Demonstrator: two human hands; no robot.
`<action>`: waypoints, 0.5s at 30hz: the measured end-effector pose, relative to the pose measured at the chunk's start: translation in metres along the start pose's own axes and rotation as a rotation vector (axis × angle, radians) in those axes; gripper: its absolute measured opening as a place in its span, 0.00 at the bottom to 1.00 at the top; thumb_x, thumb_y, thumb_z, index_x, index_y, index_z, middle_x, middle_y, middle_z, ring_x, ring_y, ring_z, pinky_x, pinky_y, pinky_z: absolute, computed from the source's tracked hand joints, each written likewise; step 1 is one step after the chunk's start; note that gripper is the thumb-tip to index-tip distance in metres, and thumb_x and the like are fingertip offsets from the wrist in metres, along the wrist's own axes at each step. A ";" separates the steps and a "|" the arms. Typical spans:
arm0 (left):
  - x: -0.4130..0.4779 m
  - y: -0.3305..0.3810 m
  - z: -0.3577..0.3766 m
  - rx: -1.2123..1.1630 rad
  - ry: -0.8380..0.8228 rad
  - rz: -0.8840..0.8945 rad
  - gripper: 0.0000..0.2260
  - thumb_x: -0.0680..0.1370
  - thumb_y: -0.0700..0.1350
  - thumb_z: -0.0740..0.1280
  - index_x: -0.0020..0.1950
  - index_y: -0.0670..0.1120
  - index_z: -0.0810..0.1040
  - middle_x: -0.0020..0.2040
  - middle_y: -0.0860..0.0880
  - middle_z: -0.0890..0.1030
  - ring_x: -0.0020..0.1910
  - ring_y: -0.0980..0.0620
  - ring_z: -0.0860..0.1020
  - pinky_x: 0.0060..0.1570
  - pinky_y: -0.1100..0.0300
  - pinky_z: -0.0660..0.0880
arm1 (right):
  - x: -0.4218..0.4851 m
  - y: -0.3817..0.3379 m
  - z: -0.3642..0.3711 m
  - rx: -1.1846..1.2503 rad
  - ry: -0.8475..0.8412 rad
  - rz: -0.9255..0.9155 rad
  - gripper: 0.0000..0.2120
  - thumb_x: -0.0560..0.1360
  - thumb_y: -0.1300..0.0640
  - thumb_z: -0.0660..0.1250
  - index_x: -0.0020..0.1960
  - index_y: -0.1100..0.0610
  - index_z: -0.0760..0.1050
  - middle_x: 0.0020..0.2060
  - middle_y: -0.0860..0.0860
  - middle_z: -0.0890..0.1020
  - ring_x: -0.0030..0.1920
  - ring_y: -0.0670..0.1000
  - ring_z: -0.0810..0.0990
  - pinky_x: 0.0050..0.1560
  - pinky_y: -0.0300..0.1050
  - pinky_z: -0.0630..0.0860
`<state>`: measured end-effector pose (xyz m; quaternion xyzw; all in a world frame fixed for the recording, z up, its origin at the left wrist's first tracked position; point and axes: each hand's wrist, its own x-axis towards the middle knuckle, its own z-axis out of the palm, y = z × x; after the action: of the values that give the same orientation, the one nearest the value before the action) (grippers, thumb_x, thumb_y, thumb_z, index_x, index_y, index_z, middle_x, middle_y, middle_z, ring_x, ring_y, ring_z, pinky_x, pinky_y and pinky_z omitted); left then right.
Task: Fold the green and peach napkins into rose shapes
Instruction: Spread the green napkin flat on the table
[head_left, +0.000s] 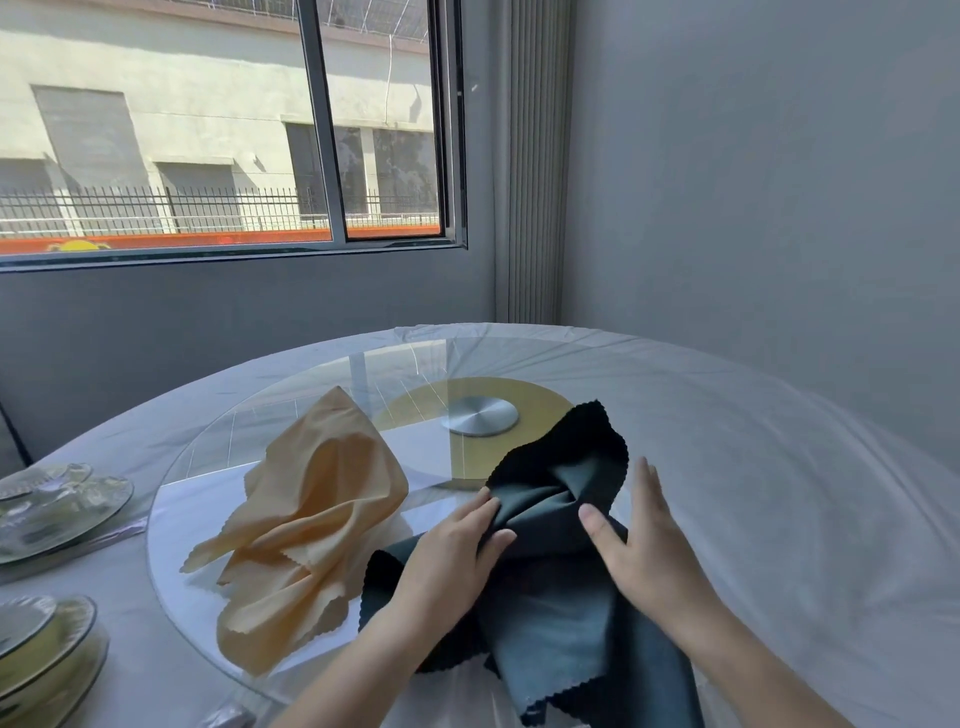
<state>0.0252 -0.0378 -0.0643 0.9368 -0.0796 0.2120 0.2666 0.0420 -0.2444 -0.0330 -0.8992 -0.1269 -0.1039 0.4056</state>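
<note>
Glass turntable (218, 447): both hands' fingers (spread apart) press green napkin (561, 525), hiding folds.

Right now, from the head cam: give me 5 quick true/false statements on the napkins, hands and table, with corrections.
1. Both hands are on the green napkin. True: the left hand and right hand rest on it.
2. The peach napkin is already rolled into a rose. False: it lies loose and crumpled.
3. The peach napkin lies to the left of the green one. True.
4. The napkins sit on a bare wooden table. False: they lie on a glass turntable over a white tablecloth.
5. Stacked plates stand at the right edge. False: they are at the left edge.
</note>
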 end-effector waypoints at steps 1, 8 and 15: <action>-0.002 0.000 0.001 0.024 -0.038 -0.013 0.24 0.79 0.57 0.58 0.73 0.49 0.65 0.74 0.54 0.62 0.72 0.55 0.62 0.67 0.66 0.59 | -0.016 0.000 0.003 -0.075 -0.040 -0.057 0.41 0.76 0.41 0.58 0.76 0.56 0.37 0.76 0.50 0.44 0.75 0.46 0.49 0.68 0.33 0.46; -0.014 0.003 0.007 0.210 -0.300 -0.147 0.37 0.77 0.65 0.53 0.78 0.45 0.47 0.78 0.48 0.46 0.76 0.51 0.53 0.71 0.57 0.57 | -0.067 0.014 0.008 -0.448 -0.489 -0.191 0.45 0.56 0.22 0.35 0.72 0.33 0.47 0.76 0.45 0.45 0.75 0.46 0.42 0.73 0.41 0.43; -0.021 -0.017 0.001 0.190 -0.289 -0.188 0.35 0.75 0.69 0.44 0.77 0.52 0.48 0.78 0.50 0.49 0.75 0.53 0.54 0.67 0.55 0.64 | -0.066 0.043 -0.015 -0.387 -0.424 -0.180 0.18 0.80 0.44 0.53 0.69 0.34 0.61 0.75 0.40 0.55 0.74 0.39 0.49 0.71 0.38 0.55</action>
<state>0.0109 -0.0235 -0.0823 0.9818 -0.0087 0.0559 0.1815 -0.0084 -0.2930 -0.0730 -0.9466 -0.2658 0.0284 0.1805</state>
